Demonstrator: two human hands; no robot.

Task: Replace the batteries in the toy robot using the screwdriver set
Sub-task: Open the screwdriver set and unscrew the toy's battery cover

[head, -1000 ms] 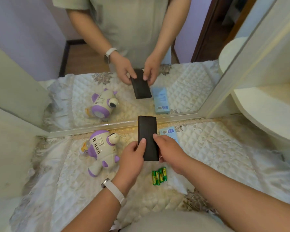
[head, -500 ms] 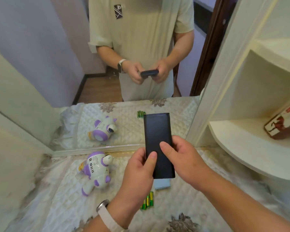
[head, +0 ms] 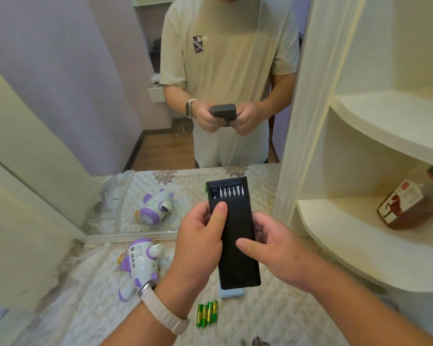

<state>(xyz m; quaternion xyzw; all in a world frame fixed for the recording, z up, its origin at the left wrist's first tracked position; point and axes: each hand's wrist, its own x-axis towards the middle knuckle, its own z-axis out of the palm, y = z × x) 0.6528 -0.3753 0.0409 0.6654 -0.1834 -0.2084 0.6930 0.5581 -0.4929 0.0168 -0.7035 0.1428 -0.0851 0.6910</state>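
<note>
**Screwdriver set held over the quilted cloth, head view.** The screwdriver set case (head: 236, 221) is held in the air between both hands. Its long axis runs away from the person, and the open far end shows a row of bits (head: 231, 191). The left hand (head: 198, 248) grips the case's left edge with the thumb laid along the top face. The right hand (head: 278, 248) grips the right edge nearer the person, its thumb also on the face. The hands are apart, one on each side of the case. The toy robot (head: 139, 260) lies on the quilted cloth (head: 285, 315) below and to the left of the case, nearer the left hand. The green batteries (head: 207, 313) lie below the case's near end, beside a blue box (head: 231, 293). The bits sit beyond both thumbs, so drawing one out likely needs one hand to let go and reach forward.
</note>
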